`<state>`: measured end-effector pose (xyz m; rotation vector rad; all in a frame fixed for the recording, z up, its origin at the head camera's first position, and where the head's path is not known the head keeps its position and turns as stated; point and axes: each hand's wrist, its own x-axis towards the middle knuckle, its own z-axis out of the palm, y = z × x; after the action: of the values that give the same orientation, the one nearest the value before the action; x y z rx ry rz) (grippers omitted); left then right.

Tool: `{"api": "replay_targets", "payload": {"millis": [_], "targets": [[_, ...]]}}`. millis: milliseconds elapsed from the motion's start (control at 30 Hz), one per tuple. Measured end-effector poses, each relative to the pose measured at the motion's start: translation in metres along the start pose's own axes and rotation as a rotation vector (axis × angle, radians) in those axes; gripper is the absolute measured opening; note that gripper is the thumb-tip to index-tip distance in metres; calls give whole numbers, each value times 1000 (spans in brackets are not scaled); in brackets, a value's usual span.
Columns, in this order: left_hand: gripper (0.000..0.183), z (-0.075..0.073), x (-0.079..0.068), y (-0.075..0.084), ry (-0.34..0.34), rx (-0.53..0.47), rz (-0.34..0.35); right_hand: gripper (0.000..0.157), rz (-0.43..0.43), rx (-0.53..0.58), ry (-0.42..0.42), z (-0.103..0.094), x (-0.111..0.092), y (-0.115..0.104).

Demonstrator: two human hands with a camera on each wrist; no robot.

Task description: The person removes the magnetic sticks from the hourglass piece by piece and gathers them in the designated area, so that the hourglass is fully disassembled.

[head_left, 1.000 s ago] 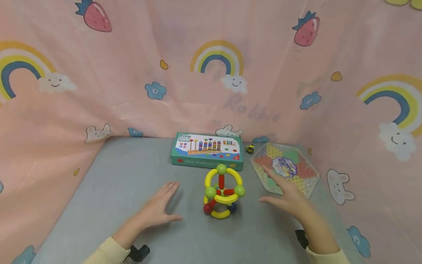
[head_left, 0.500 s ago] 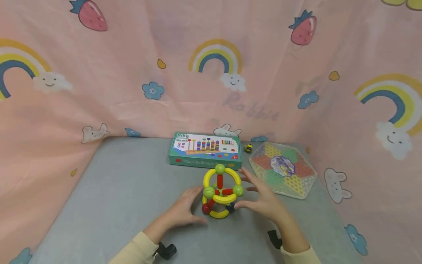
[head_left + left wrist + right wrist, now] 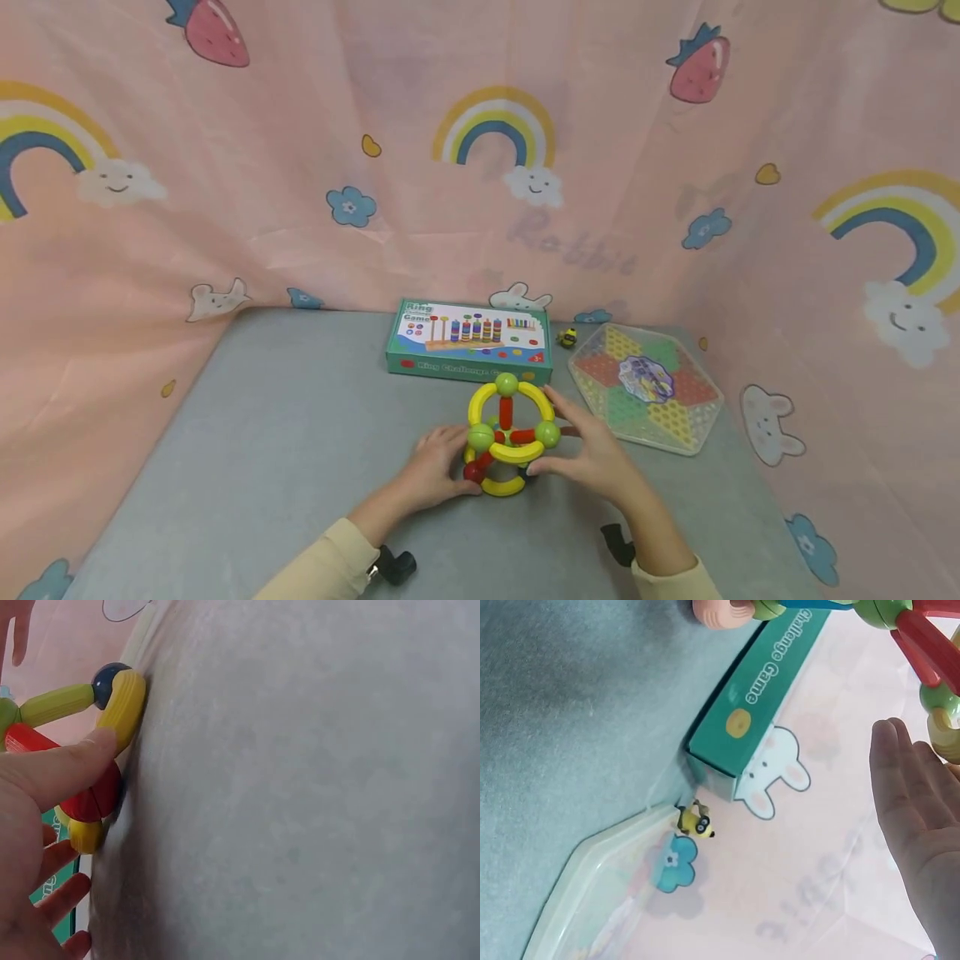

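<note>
A magnetic ball-and-rod toy (image 3: 506, 450) stands on the grey table, built from yellow arcs, red rods and green balls, with a red ball and a dark blue ball low down. My left hand (image 3: 429, 473) holds its lower left side. In the left wrist view its thumb (image 3: 71, 766) lies against the red ball and a yellow arc, the other fingers behind. On the far side my right hand (image 3: 592, 454) has its thumb near the blue ball. Its fingers (image 3: 911, 776) reach straight alongside the toy in the right wrist view; firm contact cannot be made out.
Behind the toy lies a green Ring Challenge Game box (image 3: 470, 340). A tiny yellow-and-black bee figure (image 3: 567, 337) sits to its right. Farther right is a clear hexagonal game board case (image 3: 647, 387). A pink printed cloth (image 3: 300, 108) hangs around the table (image 3: 285, 433).
Both hands have come inward from either side to the toy. The left thumb has reached the red ball, and the right hand now flanks the right side. The toy stays in place.
</note>
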<state>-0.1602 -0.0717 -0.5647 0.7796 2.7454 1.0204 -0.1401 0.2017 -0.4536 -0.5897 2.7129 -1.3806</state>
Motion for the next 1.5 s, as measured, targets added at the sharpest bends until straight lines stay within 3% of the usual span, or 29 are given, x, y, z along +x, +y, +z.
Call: {"api": "replay_targets", "payload": {"millis": [67, 133, 267, 367, 433, 533, 667, 933, 1100, 1500], "targets": [[85, -4, 0, -1, -7, -7, 24, 101, 9, -4, 5, -1, -1, 0], [79, -13, 2, -1, 34, -11, 82, 101, 10, -6, 6, -1, -1, 1], [53, -44, 12, 5, 265, -11, 194, 102, -10, -19, 4, -2, 0, 1], [32, -66, 23, 22, 374, -55, 152, 102, -16, -27, 7, -3, 1, 1], [27, -77, 28, 36, 351, -117, 55, 103, -8, -30, 8, -3, 0, 2], [38, -85, 33, 55, 239, -204, -103, 103, 5, -31, 4, -2, -1, 4], [45, -90, 43, 70, 128, -265, -203, 102, 14, -32, 1, 0, -2, 6], [30, -101, 60, 75, 70, -183, -176, 102, 17, -33, -5, 4, 1, 2], [22, -101, 65, 76, 34, -186, -156, 102, 32, -38, -2, 3, 0, -1], [26, -84, 71, 84, 204, -163, -172, 100, 38, -46, -24, -1, 1, -2]]}}
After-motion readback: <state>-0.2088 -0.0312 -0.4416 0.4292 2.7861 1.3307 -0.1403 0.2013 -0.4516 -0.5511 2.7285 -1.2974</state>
